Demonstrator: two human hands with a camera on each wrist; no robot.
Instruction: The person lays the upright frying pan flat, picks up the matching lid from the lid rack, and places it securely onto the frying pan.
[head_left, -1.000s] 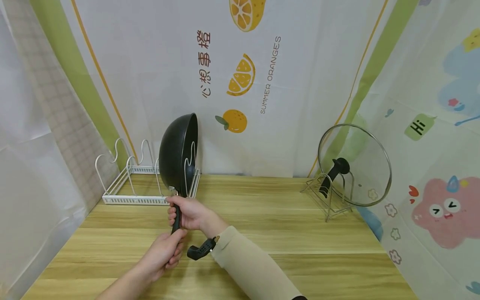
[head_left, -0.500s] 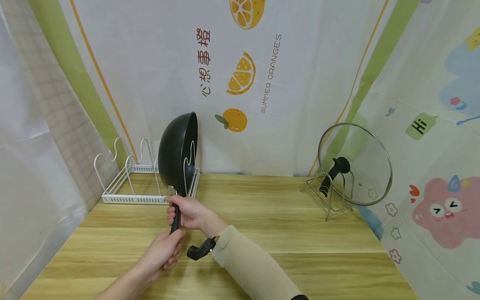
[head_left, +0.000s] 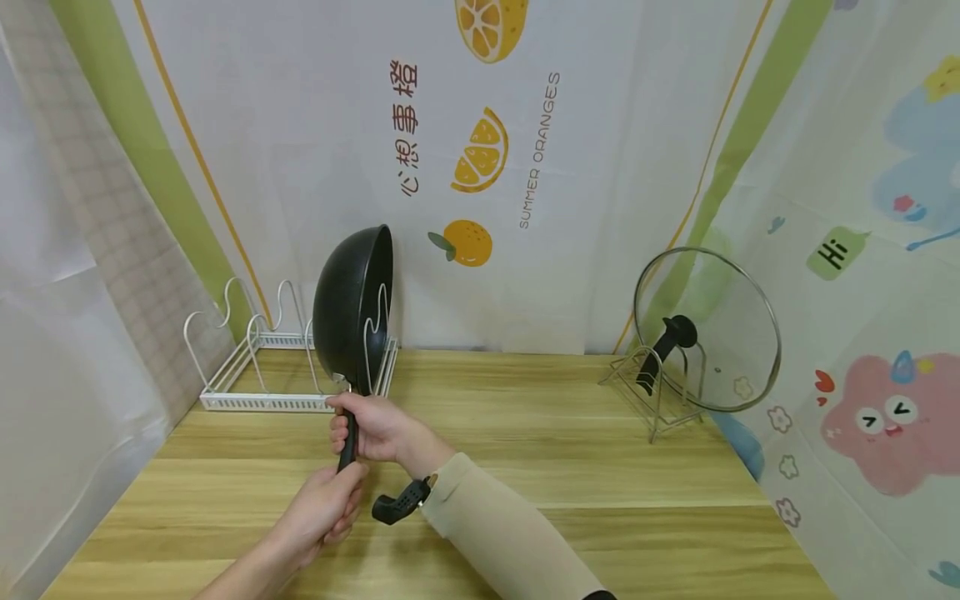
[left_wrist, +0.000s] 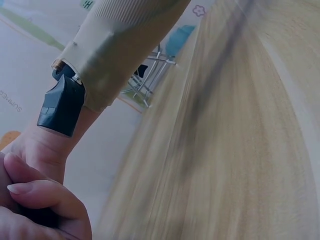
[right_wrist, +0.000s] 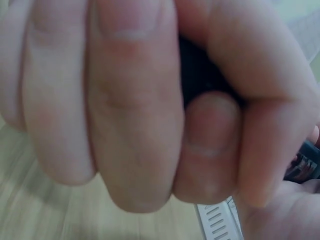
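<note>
A black wok [head_left: 341,308] stands on its side in the right-hand part of a white wire rack [head_left: 262,403], its open face turned to the right. One looped divider of the rack crosses in front of the wok's opening. Just below the bowl, my right hand [head_left: 378,427] grips the black handle [head_left: 347,446]. Lower down, my left hand [head_left: 322,504] wraps round the handle's end, which its fingers hide. In the right wrist view, curled fingers [right_wrist: 135,110] close round the dark handle. The left wrist view shows the left hand's bent fingers [left_wrist: 50,200] beneath the right sleeve.
At the right, a glass lid [head_left: 738,333] with a black knob leans in a small wire stand [head_left: 656,408]. White wall cloths with printed fruit and cartoons enclose the wooden table [head_left: 517,467]. A black device [head_left: 401,500] sits at the right wrist.
</note>
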